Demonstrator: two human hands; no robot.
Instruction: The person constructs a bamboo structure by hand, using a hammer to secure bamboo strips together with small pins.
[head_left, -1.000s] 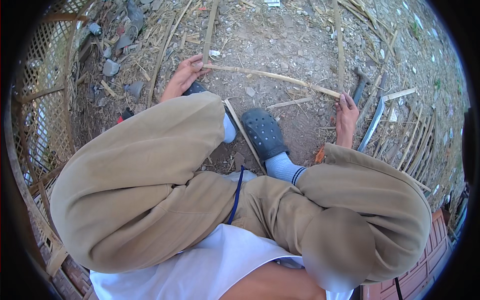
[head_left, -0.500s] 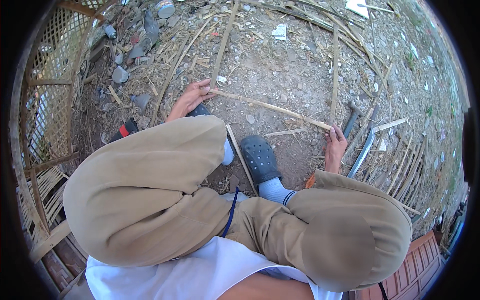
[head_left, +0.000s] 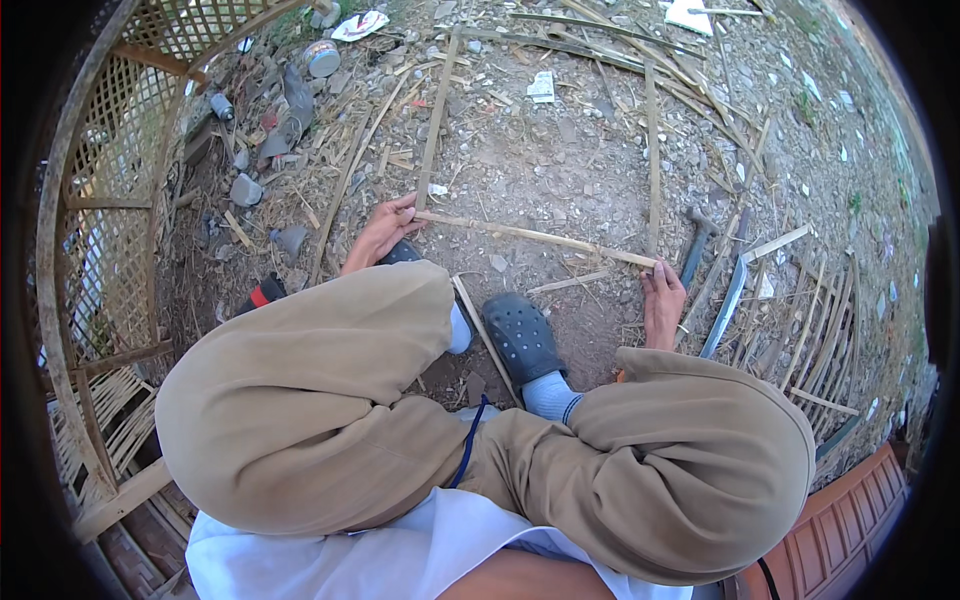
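Note:
A thin bamboo strip [head_left: 535,235] lies crosswise in front of me, spanning from one hand to the other. My left hand [head_left: 385,228] pinches its left end, where it meets a long slat [head_left: 436,125] running away from me. My right hand [head_left: 662,303] has its fingertips closed on the strip's right end, beside the near end of a second long slat [head_left: 653,160]. The strips together outline a four-sided frame on the ground. How they are joined at the corners is too small to tell.
A hammer [head_left: 697,245] and a long blade [head_left: 726,305] lie to the right of my right hand, with several bamboo sticks [head_left: 825,330] beyond. My clog [head_left: 522,338] stands inside the near area. A lattice panel [head_left: 112,235] rises at left, and litter is scattered about.
The view has tilted, showing more of the frame's far end. Both hands keep their places at the strip's ends; no grasp has visibly changed.

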